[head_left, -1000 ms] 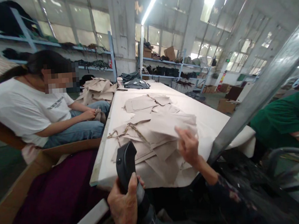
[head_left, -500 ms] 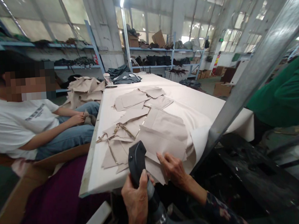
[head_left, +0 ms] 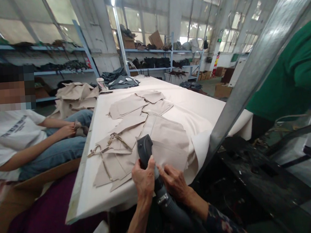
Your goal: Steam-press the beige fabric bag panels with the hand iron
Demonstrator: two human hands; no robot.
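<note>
Far left, a co-worker (head_left: 21, 143) in a white T-shirt sat with a bit of cloth (head_left: 81, 130) in hand, purple fabric (head_left: 45, 213) in a cardboard box (head_left: 53, 173) just below! Then came the white-covered table (head_left: 197, 108), beige fabric pieces (head_left: 169, 129) fanned over its near end, gold-toned strips (head_left: 124, 141) on top. And there, the left hand (head_left: 144, 179) gripped the black nozzle (head_left: 145, 147), its head in front of those pieces! Right beside it, the right hand (head_left: 174, 182) curled at their near edge; pinching or merely touching, I couldn't tell. Beyond slanted a metal post (head_left: 239, 89), then a green-shirted person (head_left: 288, 75).
</note>
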